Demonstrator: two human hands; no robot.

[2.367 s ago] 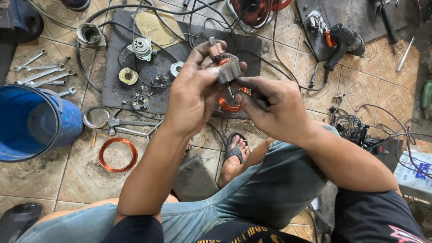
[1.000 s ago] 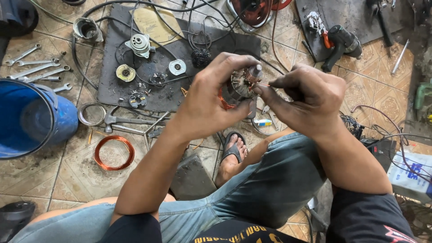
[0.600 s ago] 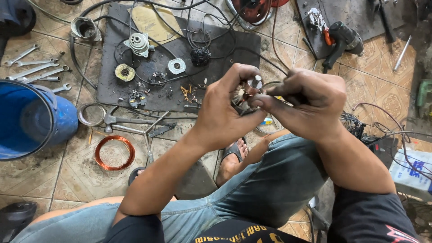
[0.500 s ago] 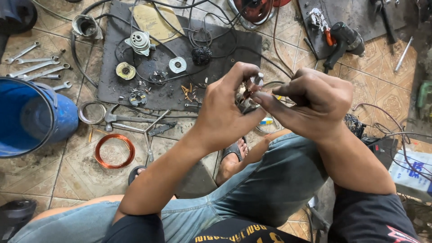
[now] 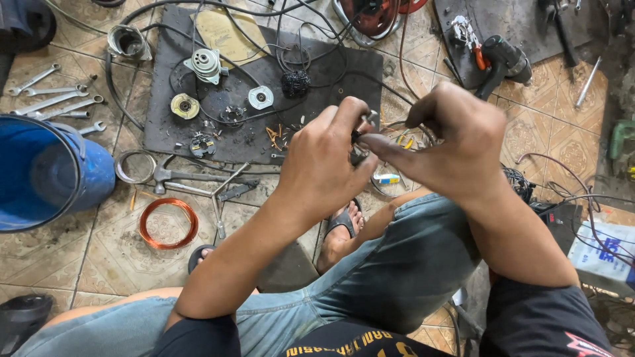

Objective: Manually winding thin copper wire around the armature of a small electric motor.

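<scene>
My left hand (image 5: 327,162) is wrapped around a small electric motor part (image 5: 362,132), of which only a metal edge and some dark winding show between the fingers. My right hand (image 5: 450,142) meets it from the right, thumb and forefinger pinched at the part's end; whatever they pinch is hidden. Both hands hover above my knees, over the tiled floor. A dark rubber mat (image 5: 264,79) lies beyond them with several motor pieces on it.
A blue bucket (image 5: 49,172) stands at left, wrenches (image 5: 56,99) above it. A copper wire coil (image 5: 168,223), a hammer (image 5: 192,178) and a metal ring (image 5: 132,166) lie near the mat. A drill (image 5: 499,59) sits at upper right, cables and a white box (image 5: 605,254) at right.
The hands have drawn closer together and slightly lower in view. The motor part, plainly visible a second ago, is now mostly covered by my left fingers.
</scene>
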